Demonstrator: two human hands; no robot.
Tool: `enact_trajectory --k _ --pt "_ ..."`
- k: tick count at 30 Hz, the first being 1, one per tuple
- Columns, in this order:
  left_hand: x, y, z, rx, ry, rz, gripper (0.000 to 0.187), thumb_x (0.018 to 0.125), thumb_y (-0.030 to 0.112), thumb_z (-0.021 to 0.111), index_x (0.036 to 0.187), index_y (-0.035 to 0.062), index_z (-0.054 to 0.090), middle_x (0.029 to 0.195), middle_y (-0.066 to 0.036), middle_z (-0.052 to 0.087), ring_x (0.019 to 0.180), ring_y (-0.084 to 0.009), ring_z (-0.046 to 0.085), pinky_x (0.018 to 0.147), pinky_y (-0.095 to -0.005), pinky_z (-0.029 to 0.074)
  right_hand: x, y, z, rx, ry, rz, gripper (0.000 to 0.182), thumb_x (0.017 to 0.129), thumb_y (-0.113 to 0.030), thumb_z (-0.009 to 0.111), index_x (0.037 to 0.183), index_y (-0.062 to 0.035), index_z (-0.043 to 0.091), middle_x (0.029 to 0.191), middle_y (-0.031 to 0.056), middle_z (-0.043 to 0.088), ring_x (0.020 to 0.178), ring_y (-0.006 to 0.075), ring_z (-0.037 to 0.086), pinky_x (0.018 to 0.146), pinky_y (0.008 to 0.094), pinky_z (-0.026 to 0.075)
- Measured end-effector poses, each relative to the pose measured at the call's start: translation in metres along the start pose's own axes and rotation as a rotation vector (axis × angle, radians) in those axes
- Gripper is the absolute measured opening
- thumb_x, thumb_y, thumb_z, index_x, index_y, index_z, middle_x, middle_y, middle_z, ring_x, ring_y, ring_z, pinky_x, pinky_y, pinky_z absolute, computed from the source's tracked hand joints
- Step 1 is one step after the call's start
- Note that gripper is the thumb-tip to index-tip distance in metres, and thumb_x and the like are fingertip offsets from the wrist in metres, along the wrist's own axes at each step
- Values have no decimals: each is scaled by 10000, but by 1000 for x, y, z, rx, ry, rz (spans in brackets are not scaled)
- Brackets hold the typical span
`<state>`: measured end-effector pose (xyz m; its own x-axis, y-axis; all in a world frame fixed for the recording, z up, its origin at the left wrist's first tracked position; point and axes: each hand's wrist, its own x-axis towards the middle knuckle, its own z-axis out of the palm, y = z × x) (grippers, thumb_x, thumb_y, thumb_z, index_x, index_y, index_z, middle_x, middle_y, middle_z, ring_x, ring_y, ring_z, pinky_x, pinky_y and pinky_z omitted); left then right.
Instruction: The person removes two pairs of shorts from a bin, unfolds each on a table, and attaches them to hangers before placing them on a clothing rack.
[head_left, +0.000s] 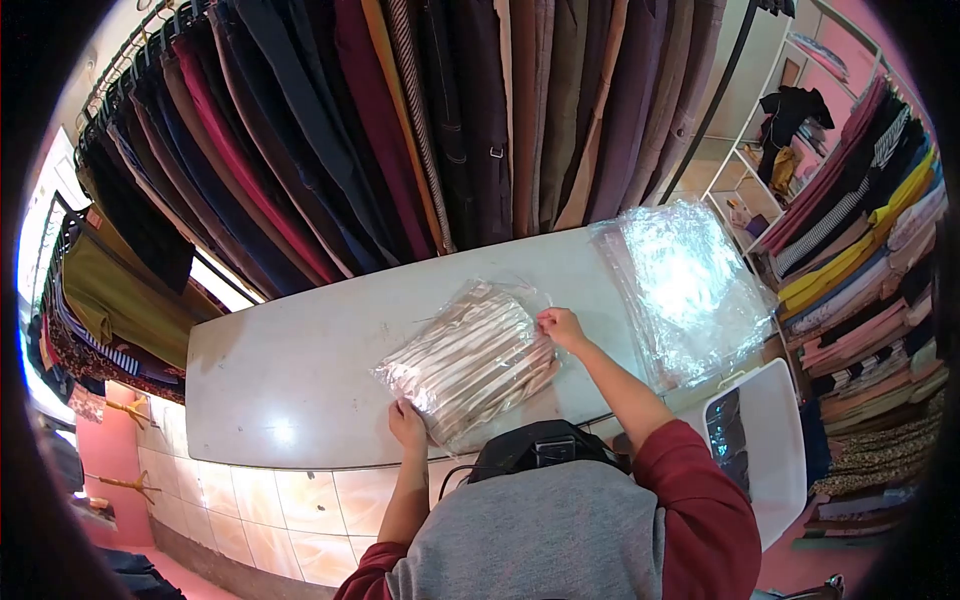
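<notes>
A folded garment (470,355) with beige, brown and white stripes lies flat on the table (290,370) inside a clear plastic bag (515,292). At the bag's near left edge, my left hand (407,425) has its fingers closed on the plastic. My right hand (561,327) pinches the bag's right edge between thumb and fingers. The plastic is crinkled and reaches a little past the garment at its far side.
A stack of clear plastic bags (690,290) lies at the table's right end. A white bin (775,440) stands at the right. Hanging trousers (370,130) line the table's far side, and folded clothes (870,330) are piled at far right.
</notes>
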<state>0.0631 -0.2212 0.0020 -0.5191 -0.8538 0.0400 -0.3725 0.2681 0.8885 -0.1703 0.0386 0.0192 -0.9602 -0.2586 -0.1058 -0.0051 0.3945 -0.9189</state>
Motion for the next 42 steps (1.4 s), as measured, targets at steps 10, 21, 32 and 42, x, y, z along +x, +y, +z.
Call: enact_trajectory --k 10,21,32,42 --pt "29 -3 1 7 26 -97 230 793 173 523 774 -47 589 711 -140 598 623 -194 545 610 -300 434 19 -10 -7 422 -398 596 441 726 -459 603 781 -23 575 499 -7 443 339 75 331 315 214 245" --pt "58 -6 8 114 55 101 194 789 141 524 745 -41 575 618 -104 559 550 -163 507 541 -285 413 -12 -17 13 113 -426 234 437 665 -359 698 966 -62 585 882 25 591 793 107 525 653 258 437" --pt "138 -99 -95 -18 313 -167 192 792 139 512 805 -37 589 644 -62 574 564 -121 509 532 -243 414 3 35 -113 -159 202 140 383 652 -289 679 877 7 589 826 154 613 741 244 594 668 348 451" --pt "39 -105 -100 -767 27 -340 210 837 259 500 695 106 474 554 15 450 464 -95 428 415 -213 350 -25 -24 -90 -614 473 393 737 652 -256 656 1205 60 284 1150 275 397 1075 391 392 874 430 348"
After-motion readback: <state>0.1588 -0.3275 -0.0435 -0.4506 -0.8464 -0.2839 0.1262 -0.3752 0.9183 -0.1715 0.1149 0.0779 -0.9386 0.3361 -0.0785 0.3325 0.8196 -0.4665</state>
